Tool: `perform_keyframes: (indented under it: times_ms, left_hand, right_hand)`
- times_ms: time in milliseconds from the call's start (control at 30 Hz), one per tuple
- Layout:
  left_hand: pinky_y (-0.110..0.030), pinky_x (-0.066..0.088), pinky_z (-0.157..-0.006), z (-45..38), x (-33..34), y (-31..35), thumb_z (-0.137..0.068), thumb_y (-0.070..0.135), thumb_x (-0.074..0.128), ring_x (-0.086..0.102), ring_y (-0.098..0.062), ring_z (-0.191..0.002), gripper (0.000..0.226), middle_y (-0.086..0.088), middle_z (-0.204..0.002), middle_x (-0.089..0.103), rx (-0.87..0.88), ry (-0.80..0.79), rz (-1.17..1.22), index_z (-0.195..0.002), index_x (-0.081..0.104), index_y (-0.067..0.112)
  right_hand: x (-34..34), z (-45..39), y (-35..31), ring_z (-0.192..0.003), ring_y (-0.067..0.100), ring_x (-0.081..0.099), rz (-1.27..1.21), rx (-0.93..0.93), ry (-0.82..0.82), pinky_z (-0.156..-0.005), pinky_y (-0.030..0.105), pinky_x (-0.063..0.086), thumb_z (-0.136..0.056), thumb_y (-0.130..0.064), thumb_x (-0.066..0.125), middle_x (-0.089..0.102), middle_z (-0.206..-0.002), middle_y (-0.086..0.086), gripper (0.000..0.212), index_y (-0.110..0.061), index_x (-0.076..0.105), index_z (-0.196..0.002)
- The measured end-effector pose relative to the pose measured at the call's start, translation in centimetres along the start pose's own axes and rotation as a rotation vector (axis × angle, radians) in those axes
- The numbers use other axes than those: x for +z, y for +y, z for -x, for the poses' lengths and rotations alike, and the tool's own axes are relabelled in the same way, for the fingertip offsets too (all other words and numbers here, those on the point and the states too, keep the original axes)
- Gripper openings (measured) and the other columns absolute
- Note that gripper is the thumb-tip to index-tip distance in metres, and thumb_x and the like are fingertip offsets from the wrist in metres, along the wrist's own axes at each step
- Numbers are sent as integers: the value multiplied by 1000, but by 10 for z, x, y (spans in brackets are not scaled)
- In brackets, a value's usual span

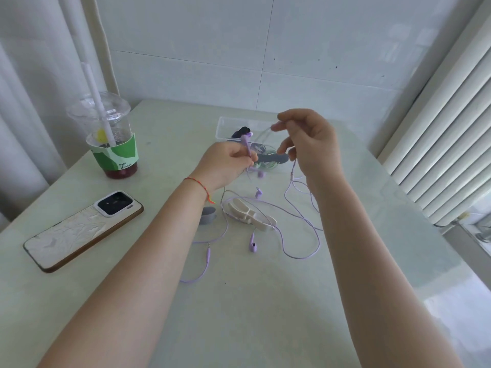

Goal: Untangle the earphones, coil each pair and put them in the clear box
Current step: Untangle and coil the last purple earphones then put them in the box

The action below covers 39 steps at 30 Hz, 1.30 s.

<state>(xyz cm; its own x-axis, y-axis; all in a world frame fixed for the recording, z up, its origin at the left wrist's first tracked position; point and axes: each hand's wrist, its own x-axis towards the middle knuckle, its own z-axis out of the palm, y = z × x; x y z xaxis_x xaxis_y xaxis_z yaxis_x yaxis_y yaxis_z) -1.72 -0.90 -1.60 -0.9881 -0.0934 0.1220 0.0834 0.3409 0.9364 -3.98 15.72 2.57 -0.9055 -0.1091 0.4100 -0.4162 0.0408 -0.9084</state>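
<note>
My left hand [225,162] pinches a purple earbud [246,139] by its stem, raised above the table. My right hand [308,144] is lifted beside it and pinches the thin purple cable near the fingertips. The rest of the purple earphone cable [297,229] trails down in loose loops on the table, with another earbud [253,245] and a jack plug [208,252] lying there. The clear box [220,128] stands behind my hands and holds a coiled green pair [265,162] with a grey strap.
A white cable holder [249,215] and a grey clip [207,215] lie among the loops. A phone [82,229] lies face down at the left. A lidded drink cup [111,139] with a straw stands at the back left. Window blinds are on the right.
</note>
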Motion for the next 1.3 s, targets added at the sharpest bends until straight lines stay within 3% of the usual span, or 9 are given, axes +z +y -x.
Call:
perform_keyframes:
  times_ms: [100, 200, 300, 500, 767, 967, 1133, 1233, 1300]
  left_hand:
    - [-28, 51, -70, 2, -2, 7, -71, 18, 65, 61, -24, -75, 9, -15, -89, 72, -24, 96, 201, -69, 72, 21]
    - [-7, 43, -56, 1, -2, 11, -86, 10, 68, 60, -9, -69, 10, -6, -88, 66, -17, 132, 209, -93, 74, 6]
    - [-6, 42, -58, -1, -2, 8, -89, 13, 67, 58, -6, -68, 10, -4, -82, 66, -1, 139, 174, -93, 75, 9]
    - [-31, 54, -73, 3, -2, 10, -94, 11, 59, 66, -16, -67, 13, -5, -75, 70, -2, 0, 243, -93, 71, 9]
    - [-19, 49, -56, 5, -2, 0, -89, 7, 64, 62, -11, -74, 18, -3, -86, 66, -51, -245, -67, -101, 69, 18]
    - [-25, 45, -58, 1, 1, -3, -87, 5, 58, 59, -14, -65, 23, 2, -81, 63, -127, -102, -178, -106, 65, 16]
    - [-18, 42, -86, -3, 0, -3, -88, 13, 69, 58, -10, -109, 40, -1, -121, 59, 1, -104, -44, -124, 61, 27]
    - [-7, 43, -78, 0, 1, -3, -91, 15, 67, 63, -6, -96, 14, 0, -104, 70, 29, -183, -51, -104, 72, 18]
    - [-13, 46, -72, 0, 1, -2, -94, 12, 62, 63, -10, -82, 10, -2, -89, 70, 25, -203, 12, -95, 72, 13]
  right_hand:
    - [3, -3, 6, -45, 15, 48, 191, 144, -42, -46, 22, 38, -86, 5, 41, 65, -71, 4, 32, -12, 66, -96]
    - [0, -5, 13, -49, 15, 42, 369, 282, -89, -53, 25, 34, -83, -3, 45, 58, -61, 0, 28, -19, 66, -92]
    - [-3, -3, 13, -54, 16, 40, 435, 322, -201, -57, 28, 35, -87, -13, 57, 48, -58, -6, 14, -17, 69, -92]
    - [-1, -1, 9, -48, 15, 39, 289, 325, -249, -47, 24, 36, -88, -19, 64, 47, -58, -1, 11, -9, 67, -83]
    - [-4, -3, 0, -42, 15, 21, 100, 247, -99, -42, 20, 20, -95, -18, 52, 29, -49, -1, 25, -14, 67, -75]
    - [-4, -2, -2, -41, 15, 18, 72, 271, -134, -45, 20, 17, -94, -14, 49, 27, -46, -2, 23, -7, 70, -90]
    - [-2, 2, -5, -49, 22, 38, 88, 261, -212, -55, 32, 30, -87, -12, 49, 46, -55, 8, 24, -1, 69, -78]
    - [-1, 3, -8, -60, 24, 54, -38, 247, -189, -54, 31, 41, -89, -6, 45, 61, -72, 10, 25, -5, 64, -72]
    - [-1, 0, -8, -66, 23, 59, -58, 253, -126, -58, 30, 46, -89, -6, 44, 64, -76, 8, 25, -7, 63, -72]
